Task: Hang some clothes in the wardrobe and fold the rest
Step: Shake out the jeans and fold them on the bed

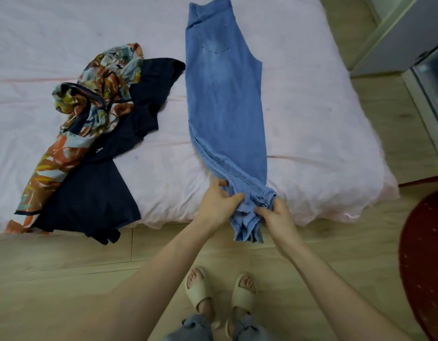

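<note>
The single head-worn camera is looking steeply down and forward from above the person, taking in a wide, bowed field. It is sitting close over the left hand (216,201) and right hand (274,215), whose forearms are running in from the bottom edge. Straight beyond the fingertips it is facing the bed (311,119), which is filling the upper frame; below the fingers it is catching the wooden floor (65,267) and the person's slippered feet (220,291). No second view is sharing this scene.
</note>
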The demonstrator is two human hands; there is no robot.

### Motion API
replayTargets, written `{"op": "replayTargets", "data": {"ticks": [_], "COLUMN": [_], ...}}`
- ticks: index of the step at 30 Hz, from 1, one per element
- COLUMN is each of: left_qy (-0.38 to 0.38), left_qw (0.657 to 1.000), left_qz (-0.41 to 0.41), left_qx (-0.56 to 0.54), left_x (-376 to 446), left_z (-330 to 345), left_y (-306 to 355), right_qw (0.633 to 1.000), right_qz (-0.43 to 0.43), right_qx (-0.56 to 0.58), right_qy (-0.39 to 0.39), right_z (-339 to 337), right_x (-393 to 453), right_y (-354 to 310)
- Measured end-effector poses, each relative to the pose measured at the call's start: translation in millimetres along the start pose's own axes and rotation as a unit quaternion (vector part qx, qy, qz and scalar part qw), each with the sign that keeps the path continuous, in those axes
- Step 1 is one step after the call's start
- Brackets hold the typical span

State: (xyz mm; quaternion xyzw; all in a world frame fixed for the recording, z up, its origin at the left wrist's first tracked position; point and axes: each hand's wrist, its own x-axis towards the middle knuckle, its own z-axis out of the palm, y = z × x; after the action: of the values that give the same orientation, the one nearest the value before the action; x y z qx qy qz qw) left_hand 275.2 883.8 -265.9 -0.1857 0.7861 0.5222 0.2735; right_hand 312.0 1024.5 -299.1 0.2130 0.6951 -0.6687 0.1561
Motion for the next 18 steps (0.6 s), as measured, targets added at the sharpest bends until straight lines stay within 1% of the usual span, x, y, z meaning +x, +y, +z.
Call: {"op": "replayTargets", "data": {"ticks": [4, 7, 9, 11, 14, 16, 18], "left_qy": [0.014, 0.035, 0.056, 0.084, 0.142, 0.165, 0.171], "left_qw": [0.998, 0.996, 0.994, 0.992, 0.987, 0.981, 0.98], "left_qz": [0.033, 0.075, 0.089, 0.088, 0.056, 0.037, 0.038], "left_qx": [-0.054, -0.009, 0.033, 0.036, -0.044, -0.095, -0.098], "left_x": [-12.9, -28.5, -36.6, -40.9, -49.6, -53.7, -56.1], "left_z": [8.1, 11.7, 10.2, 8.6, 4.4, 1.9, -1.5], "left_y": [-8.4, -11.1, -8.1, -4.8, 2.3, 3.9, 1.5], "right_qw": [0.998, 0.999, 1.0, 1.0, 1.0, 1.0, 0.998], "right_qz": [0.022, 0.017, 0.013, 0.02, 0.016, 0.006, 0.002], "right_qx": [0.05, 0.024, 0.014, 0.01, 0.006, -0.019, -0.054], "right_qy": [0.025, 0.019, 0.015, 0.01, -0.003, -0.01, -0.019], "right_z": [-5.6, -8.9, -10.5, -11.8, -12.5, -11.0, -6.6], "right_x": [1.5, -5.9, -11.2, -13.8, -17.2, -16.3, -15.9], "right_y": [5.2, 5.7, 0.0, -5.8, -22.4, -32.1, -39.6]}}
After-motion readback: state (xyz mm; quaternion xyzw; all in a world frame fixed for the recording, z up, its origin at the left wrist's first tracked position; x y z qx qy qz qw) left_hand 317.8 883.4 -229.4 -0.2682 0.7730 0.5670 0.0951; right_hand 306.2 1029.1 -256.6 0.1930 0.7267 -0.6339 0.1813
